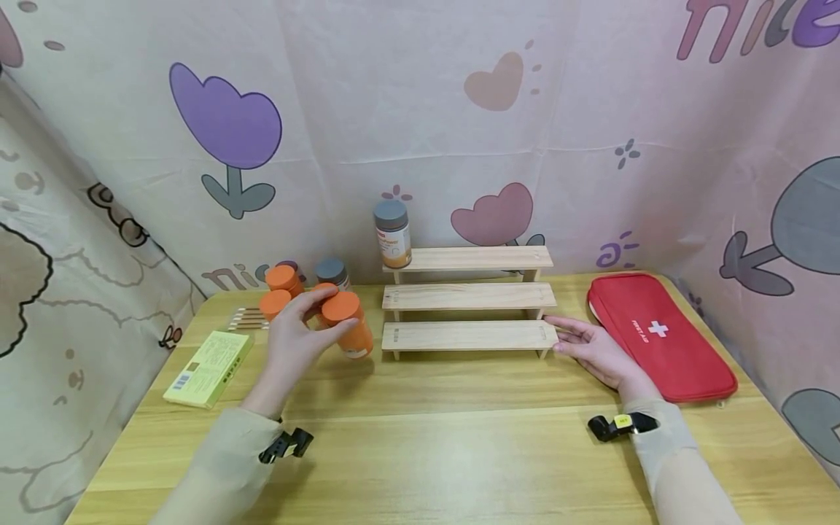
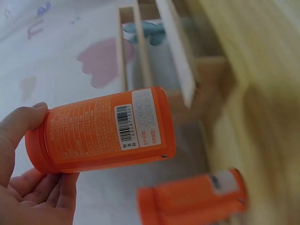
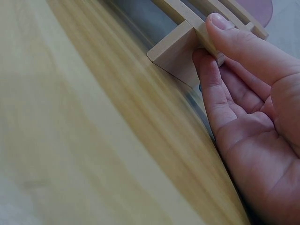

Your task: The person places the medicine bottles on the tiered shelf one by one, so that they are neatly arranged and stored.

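Observation:
My left hand (image 1: 292,343) grips an orange bottle (image 1: 356,337) by its lid. In the left wrist view, the bottle's printed label and barcode (image 2: 124,123) show, and a second orange bottle (image 2: 199,199) stands beside it. My right hand (image 1: 600,354) pinches the right end of the lowest step of a three-step wooden rack (image 1: 469,335). Thumb on one face and fingers on the other, it holds the board's end (image 3: 206,40) in the right wrist view. A grey-lidded bottle (image 1: 394,244) stands on the top step, at its left end.
Behind my left hand stand more orange bottles (image 1: 282,277) and a grey-lidded one (image 1: 332,273), partly hidden. A yellow box (image 1: 208,368) and cotton swabs (image 1: 248,318) lie at the left. At the right lies a red first-aid pouch (image 1: 682,361). A patterned cloth hangs behind the table.

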`<state>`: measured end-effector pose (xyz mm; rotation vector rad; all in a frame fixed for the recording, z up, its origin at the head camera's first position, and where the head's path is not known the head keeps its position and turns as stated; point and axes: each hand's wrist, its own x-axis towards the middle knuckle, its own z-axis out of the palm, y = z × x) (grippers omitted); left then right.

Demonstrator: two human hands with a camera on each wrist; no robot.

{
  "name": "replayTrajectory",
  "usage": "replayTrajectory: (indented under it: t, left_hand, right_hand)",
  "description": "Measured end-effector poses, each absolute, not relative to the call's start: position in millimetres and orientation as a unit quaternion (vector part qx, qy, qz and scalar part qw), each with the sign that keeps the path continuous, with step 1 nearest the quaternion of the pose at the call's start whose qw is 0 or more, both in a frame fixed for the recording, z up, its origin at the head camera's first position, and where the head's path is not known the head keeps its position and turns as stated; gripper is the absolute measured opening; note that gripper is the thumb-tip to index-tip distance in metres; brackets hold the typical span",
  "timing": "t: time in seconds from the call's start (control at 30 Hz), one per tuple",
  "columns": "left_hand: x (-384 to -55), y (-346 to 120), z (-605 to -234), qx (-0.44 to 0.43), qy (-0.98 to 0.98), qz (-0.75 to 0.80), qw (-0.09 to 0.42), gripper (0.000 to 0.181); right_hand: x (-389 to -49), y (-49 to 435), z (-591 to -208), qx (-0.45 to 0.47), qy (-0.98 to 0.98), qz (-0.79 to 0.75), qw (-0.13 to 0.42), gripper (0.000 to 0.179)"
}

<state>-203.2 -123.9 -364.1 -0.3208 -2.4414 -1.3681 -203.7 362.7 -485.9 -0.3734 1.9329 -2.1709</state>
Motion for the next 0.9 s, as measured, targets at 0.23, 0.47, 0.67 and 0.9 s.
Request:
replayTrajectory:
  t: [0.23,0.47,0.67,0.9]
  left_hand:
    - [-210.5,-86.8,-339.5,-0.168,-0.837,-0.497,0.159,0.055]
    - [-229.5,-47.6,-322.0,-0.2,-0.82,-0.514,0.154,0.055]
    - [-248.3,-16.7,-309.0,-0.207,-0.812,-0.527,0.143,0.055]
    - [-271.5,13.5,-298.9,-0.219,-0.801,-0.538,0.143,0.056]
  right_hand:
    - [-202.3,362.3,-483.0,-0.121,0.656,-0.737,0.104,0.055]
    - [-200.0,358.9,-480.9,-0.124,0.654,-0.739,0.103,0.057]
    - [-200.2,359.1,-481.4,-0.122,0.657,-0.737,0.1,0.056]
    - [-199.8,360.1,-483.3,-0.115,0.663,-0.733,0.098,0.056]
